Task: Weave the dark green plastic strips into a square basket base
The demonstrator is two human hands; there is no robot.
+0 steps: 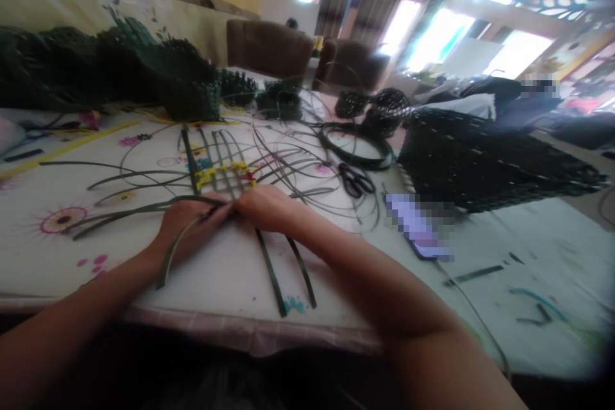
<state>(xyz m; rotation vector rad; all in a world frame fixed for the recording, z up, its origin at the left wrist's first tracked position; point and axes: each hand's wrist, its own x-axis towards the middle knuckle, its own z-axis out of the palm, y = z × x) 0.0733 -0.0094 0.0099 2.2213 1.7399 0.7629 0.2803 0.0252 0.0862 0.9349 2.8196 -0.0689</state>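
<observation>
Dark green flat strips (270, 272) cross one another in a partly woven piece on the patterned tablecloth (125, 269). Yellow clips (206, 176) and a red clip (250, 177) sit along a row of the weave. At the near edge of the piece, my left hand (189, 221) is closed around the strips, one strip bending down over it. Pressed close beside it, my right hand (262, 206) pinches the strips at the same spot. The fingertips of both hands are partly hidden, and the picture is slightly blurred. Loose strip ends fan out left, right and toward me.
Black-handled scissors (355, 180) lie to the right, near a coil of dark strip (358, 152). Beyond them are a phone (416, 224) and a large dark woven panel (485, 157). Dark woven baskets (158, 70) stand along the back left. Cut scraps (475, 275) lie at right.
</observation>
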